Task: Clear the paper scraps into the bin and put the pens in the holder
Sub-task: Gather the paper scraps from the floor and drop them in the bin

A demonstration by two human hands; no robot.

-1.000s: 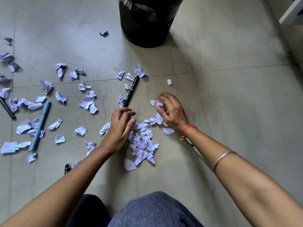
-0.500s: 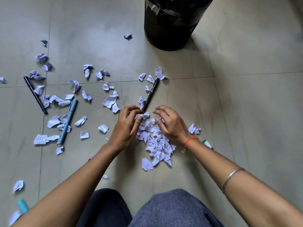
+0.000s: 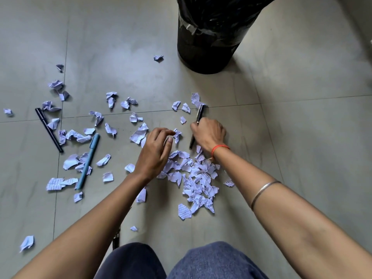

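Our right hand (image 3: 208,133) is clamped on the slim black pen (image 3: 198,121) at 12 o'clock of the heaped lilac paper scraps (image 3: 193,178), our left hand (image 3: 156,152) loosely curled and empty, so we reckon dragging it could scatter them.

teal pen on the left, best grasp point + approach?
Judgement call: pinch the teal pen mid-barrel from above, fingers across its width. It lies flat on the floor, cap pointing away, scraps crowding the middle and lower end. The left hand is nearer.
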